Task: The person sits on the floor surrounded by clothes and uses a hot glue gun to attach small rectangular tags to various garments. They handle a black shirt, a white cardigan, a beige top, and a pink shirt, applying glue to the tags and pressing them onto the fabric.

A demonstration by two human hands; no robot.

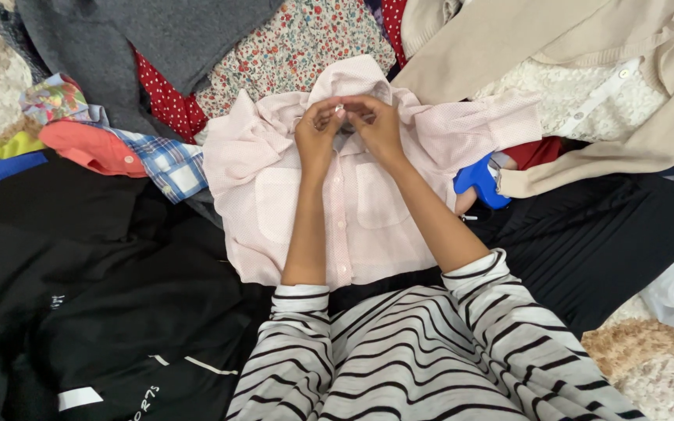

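A pale pink button-up shirt [306,210] with two chest pockets lies face up in front of me on a pile of clothes. My left hand [317,132] and my right hand [376,125] meet at the shirt's collar, fingers pinched on the fabric around the top button. Both forearms reach out from black-and-white striped sleeves [399,351] over the shirt's lower half.
Clothes surround the shirt: black garments [79,296] at left, a plaid piece [169,164], a floral fabric [290,47], a grey garment [142,39], a beige cardigan [555,39], a black pleated skirt [587,242] and a blue object [481,183] at right. Shaggy rug [657,366] shows bottom right.
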